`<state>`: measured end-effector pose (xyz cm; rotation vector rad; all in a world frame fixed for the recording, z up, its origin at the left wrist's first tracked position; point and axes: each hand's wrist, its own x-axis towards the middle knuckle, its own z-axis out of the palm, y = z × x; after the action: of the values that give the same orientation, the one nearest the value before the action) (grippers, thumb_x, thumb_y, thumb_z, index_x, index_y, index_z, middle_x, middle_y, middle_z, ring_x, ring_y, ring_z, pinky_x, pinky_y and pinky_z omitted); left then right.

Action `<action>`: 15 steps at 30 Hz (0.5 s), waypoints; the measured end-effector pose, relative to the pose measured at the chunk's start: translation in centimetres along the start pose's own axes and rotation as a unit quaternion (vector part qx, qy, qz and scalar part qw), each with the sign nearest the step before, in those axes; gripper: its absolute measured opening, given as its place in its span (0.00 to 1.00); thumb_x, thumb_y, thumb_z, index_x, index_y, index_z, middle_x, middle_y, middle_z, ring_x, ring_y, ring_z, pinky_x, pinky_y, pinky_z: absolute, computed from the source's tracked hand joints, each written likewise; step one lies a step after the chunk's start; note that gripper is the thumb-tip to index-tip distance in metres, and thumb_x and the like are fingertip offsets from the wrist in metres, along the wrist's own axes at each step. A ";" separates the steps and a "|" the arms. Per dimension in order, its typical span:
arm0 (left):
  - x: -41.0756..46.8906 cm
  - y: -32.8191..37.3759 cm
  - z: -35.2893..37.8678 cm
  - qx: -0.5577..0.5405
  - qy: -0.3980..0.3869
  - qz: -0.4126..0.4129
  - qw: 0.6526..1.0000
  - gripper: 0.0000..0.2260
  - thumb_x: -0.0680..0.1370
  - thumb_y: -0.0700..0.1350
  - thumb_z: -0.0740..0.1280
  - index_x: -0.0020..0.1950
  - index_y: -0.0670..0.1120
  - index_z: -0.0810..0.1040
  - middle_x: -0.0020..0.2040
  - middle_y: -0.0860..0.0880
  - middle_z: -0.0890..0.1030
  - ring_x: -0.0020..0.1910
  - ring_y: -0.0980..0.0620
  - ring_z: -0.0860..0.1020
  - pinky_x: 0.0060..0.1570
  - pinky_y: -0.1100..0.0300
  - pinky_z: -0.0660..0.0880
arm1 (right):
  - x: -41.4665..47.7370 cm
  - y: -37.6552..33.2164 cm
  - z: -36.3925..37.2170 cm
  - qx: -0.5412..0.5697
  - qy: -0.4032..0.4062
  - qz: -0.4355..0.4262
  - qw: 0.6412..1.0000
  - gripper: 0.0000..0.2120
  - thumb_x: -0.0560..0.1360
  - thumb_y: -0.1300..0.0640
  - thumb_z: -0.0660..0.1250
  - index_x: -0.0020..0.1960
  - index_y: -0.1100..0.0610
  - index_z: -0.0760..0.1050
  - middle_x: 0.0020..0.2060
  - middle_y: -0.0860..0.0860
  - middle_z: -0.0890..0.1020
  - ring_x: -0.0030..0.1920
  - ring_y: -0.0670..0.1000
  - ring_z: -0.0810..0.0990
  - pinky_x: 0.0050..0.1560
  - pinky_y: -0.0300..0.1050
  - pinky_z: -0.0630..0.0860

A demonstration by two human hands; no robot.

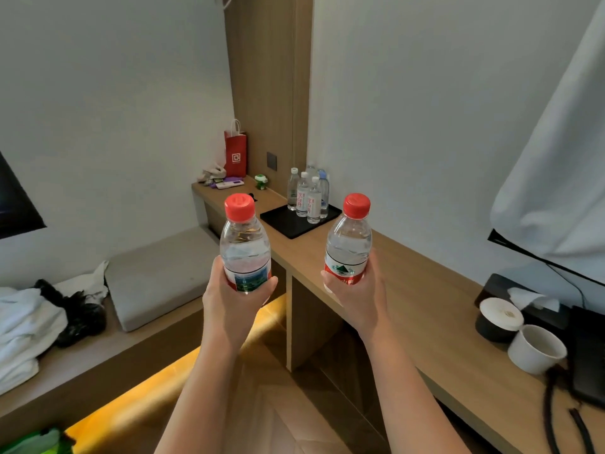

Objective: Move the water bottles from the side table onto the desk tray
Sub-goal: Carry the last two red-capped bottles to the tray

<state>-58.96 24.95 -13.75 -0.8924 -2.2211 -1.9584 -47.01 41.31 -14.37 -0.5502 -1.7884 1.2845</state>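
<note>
My left hand (229, 298) grips an upright clear water bottle (244, 239) with a red cap and a red-edged label. My right hand (358, 290) grips a second red-capped water bottle (348, 239), also upright. Both are held in the air in front of the wooden desk (425, 290). Farther back on the desk lies a flat black tray (288, 222). Several smaller clear bottles with white and blue caps (307, 196) stand on its far right part. The near left part of the tray is bare.
A red paper bag (235, 154) and small items sit at the desk's far end. At the right are a black tissue box (523, 299), a lidded black cup (499, 319) and a white cup (537, 348). A grey cushion (160, 273) and white cloths (26, 326) lie on the bench at left.
</note>
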 end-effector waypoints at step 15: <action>15.4 -10.8 3.2 -0.045 -0.050 -0.059 0.996 0.30 0.67 0.44 0.78 0.61 0.62 0.67 0.54 0.62 0.76 0.54 0.61 0.76 0.44 0.72 0.73 | 11.9 7.2 8.7 0.005 0.033 0.080 0.996 0.33 0.68 0.54 0.78 0.59 0.29 0.64 0.56 0.28 0.72 0.56 0.34 0.75 0.43 0.25 0.74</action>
<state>-75.50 33.43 -17.88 -0.9092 -2.3064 -2.1269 -61.61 48.13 -17.53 -0.7339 -1.7099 1.3667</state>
